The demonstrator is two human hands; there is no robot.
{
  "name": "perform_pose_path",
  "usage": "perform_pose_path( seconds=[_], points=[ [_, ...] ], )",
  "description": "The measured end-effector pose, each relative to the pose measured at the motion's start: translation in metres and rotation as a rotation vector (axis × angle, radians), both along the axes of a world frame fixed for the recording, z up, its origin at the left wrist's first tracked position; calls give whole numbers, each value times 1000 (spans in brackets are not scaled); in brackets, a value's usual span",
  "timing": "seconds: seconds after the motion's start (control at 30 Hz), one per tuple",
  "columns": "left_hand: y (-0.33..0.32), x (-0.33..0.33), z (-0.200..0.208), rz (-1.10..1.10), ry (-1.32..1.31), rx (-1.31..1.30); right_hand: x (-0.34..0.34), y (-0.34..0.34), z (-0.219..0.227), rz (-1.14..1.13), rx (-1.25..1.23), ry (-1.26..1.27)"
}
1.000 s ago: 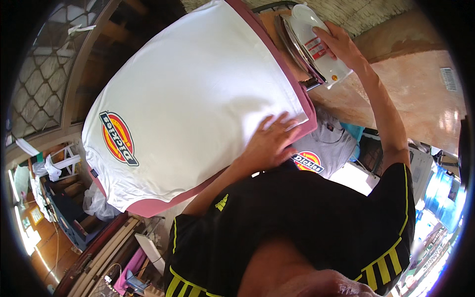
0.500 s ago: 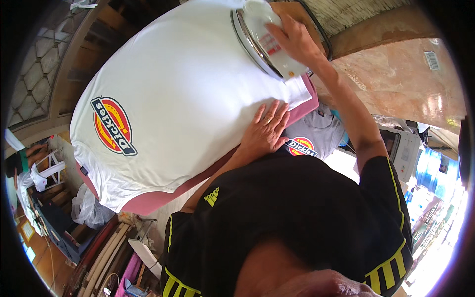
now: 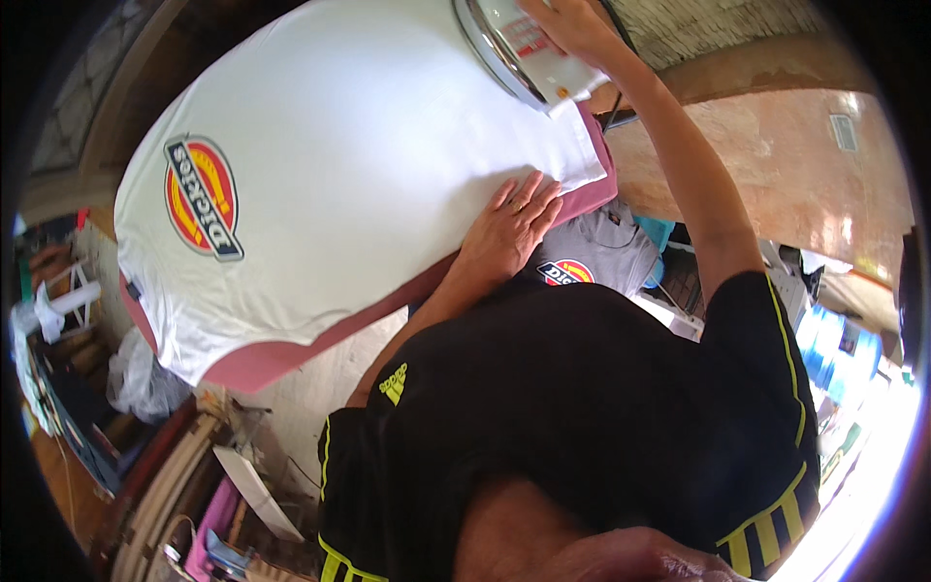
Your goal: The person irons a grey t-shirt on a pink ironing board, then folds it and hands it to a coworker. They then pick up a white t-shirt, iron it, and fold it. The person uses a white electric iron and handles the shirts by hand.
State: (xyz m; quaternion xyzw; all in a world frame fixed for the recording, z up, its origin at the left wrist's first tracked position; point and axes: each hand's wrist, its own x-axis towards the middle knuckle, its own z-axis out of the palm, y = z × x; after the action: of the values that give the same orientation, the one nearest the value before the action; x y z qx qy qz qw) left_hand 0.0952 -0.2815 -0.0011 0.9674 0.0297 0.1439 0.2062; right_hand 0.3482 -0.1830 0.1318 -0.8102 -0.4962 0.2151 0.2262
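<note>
Head view: white T-shirt (image 3: 369,165) lies spread over the pink-covered bench (image 3: 262,364), left hand (image 3: 509,228) pressed flat, fingers together, on its near edge, right hand (image 3: 572,24) closed round the iron (image 3: 519,48) resting on the shirt's far corner.

The person wears a black T-shirt (image 3: 601,388) with short sleeves (yellow stripes at five o'clock), a small yellow mark near nine o'clock. Bare forearms.
</note>
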Motion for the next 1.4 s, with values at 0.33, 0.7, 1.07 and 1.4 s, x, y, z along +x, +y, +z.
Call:
perform_pose_path(
  seconds=[0.33, 0.7, 1.07, 1.4],
  points=[
    [-31, -8, -5, 61, -238, -239, -58, 14, -16, 658, 234, -65],
    [26, -219, -11, 1498, 60, 226, -112, -45, -12, 951, 90, -26],
    [9, -250, -1, 1755, -332, -83, -234, -36, -5, 1020, -45, 120],
    [1, -263, 8, 1689, -265, -461, -277, -36, -19, 998, -33, 213]
  ],
)
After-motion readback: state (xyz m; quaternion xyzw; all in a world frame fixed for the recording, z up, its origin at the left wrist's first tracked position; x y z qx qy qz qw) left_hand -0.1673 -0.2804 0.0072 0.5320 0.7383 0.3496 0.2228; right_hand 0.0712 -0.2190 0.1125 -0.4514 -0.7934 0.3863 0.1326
